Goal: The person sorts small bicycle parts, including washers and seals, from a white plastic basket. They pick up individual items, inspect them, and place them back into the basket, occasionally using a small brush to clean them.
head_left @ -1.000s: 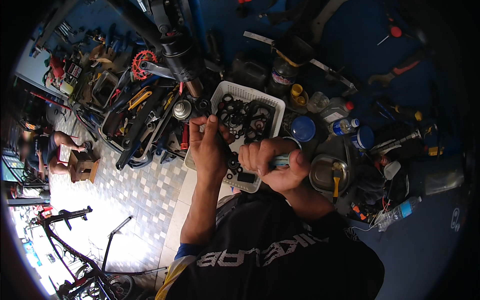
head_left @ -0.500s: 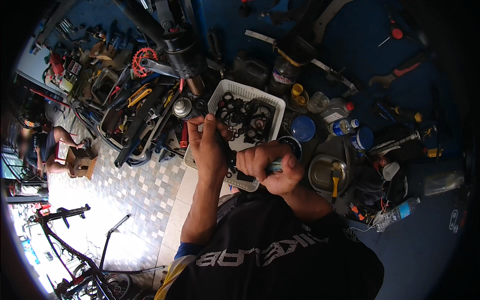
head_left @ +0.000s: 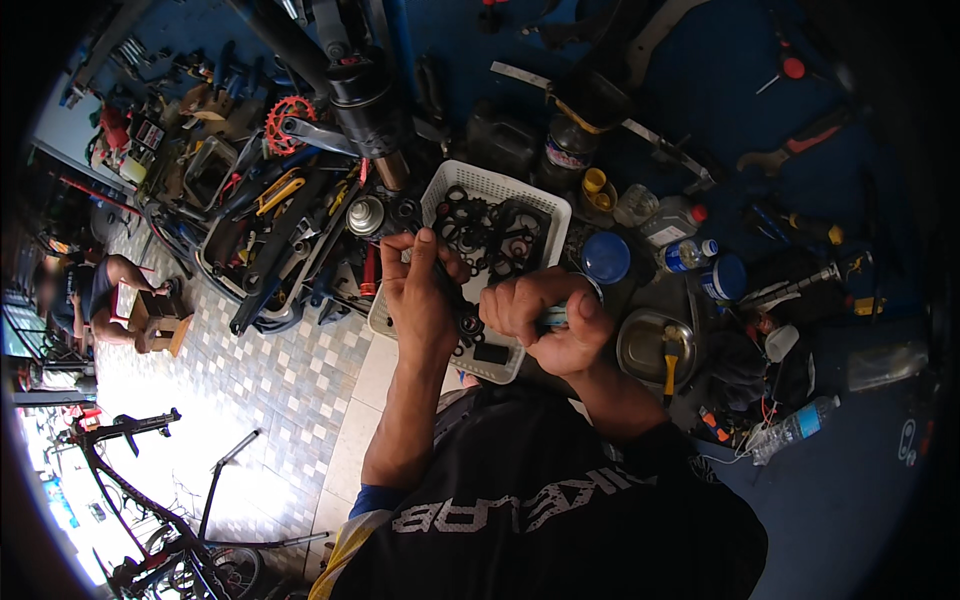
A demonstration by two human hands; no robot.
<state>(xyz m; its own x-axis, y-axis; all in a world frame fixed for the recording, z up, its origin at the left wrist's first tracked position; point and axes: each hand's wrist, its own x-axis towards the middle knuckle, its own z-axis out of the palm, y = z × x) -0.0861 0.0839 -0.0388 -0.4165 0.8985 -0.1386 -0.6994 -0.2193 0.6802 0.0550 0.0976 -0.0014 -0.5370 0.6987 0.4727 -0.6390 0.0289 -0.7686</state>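
Observation:
My left hand [head_left: 420,305] is over the left side of a white plastic basket [head_left: 436,183], thumb pointing away from me and fingers curled round a small dark part that is mostly hidden. Close by on its right, my right hand [head_left: 545,320] makes a fist round a tool with a light teal handle [head_left: 553,316]; the tool's working end cannot be made out. A narrow gap separates the two hands. Black rings [head_left: 465,215] and other small dark parts lie in the basket below them.
A spray can [head_left: 365,215] and tools crowd the left of the basket. A bike fork [head_left: 370,110] hangs beyond it. At right are a blue lid [head_left: 606,257], bottles and a metal tray [head_left: 628,350] with a yellow-handled brush [head_left: 671,370]. Another person [head_left: 90,295] sits far left.
My right hand has shifted slightly right, away from the left hand, still gripping the teal handle. My left hand has barely moved.

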